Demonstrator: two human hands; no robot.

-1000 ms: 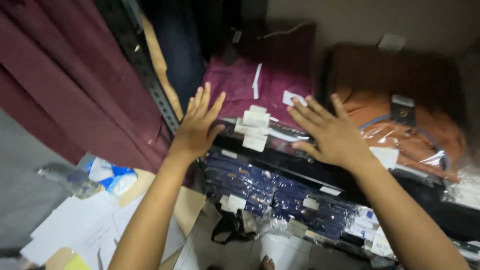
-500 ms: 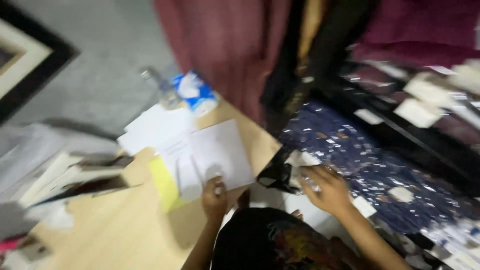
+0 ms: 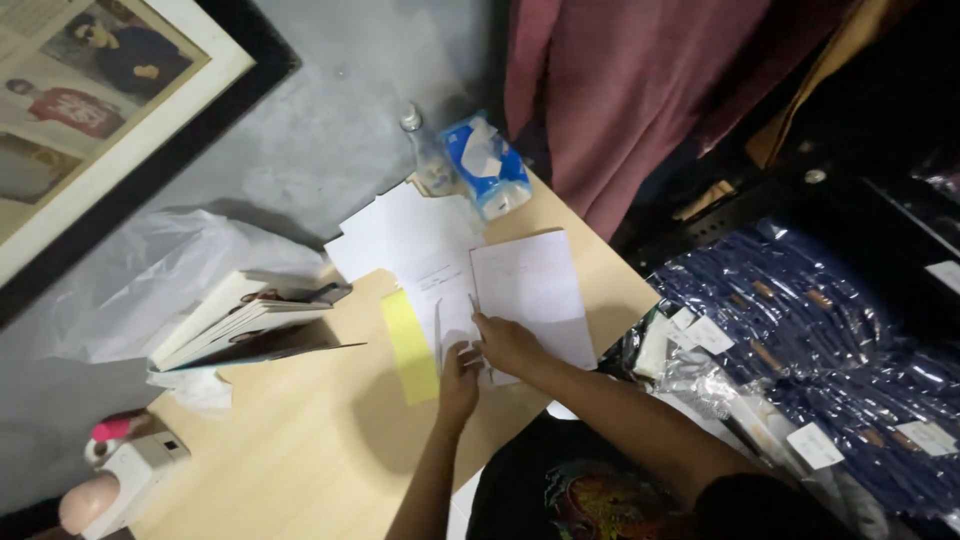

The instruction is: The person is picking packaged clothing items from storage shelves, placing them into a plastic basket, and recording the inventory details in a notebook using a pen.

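Note:
My left hand (image 3: 458, 372) lies on the near edge of some white sheets (image 3: 430, 250) spread over a light wooden table (image 3: 290, 440). Beside it, my right hand (image 3: 506, 343) presses on a separate white sheet (image 3: 535, 290), and a thin pen-like stick (image 3: 474, 303) pokes out past its fingers. A yellow paper strip (image 3: 410, 345) lies just left of my left hand. Both hands nearly touch each other.
A blue tissue pack (image 3: 488, 165) and a clear plastic bottle (image 3: 425, 155) stand at the table's far end. A stack of books (image 3: 245, 315), a plastic bag (image 3: 140, 280) and a framed picture (image 3: 90, 110) lie to the left. Maroon cloth (image 3: 640, 90) hangs behind; packaged navy garments (image 3: 830, 350) lie on the right.
The view swung from the garment shelf down to the table. Both hands left the tagged packets and came down onto the white sheets.

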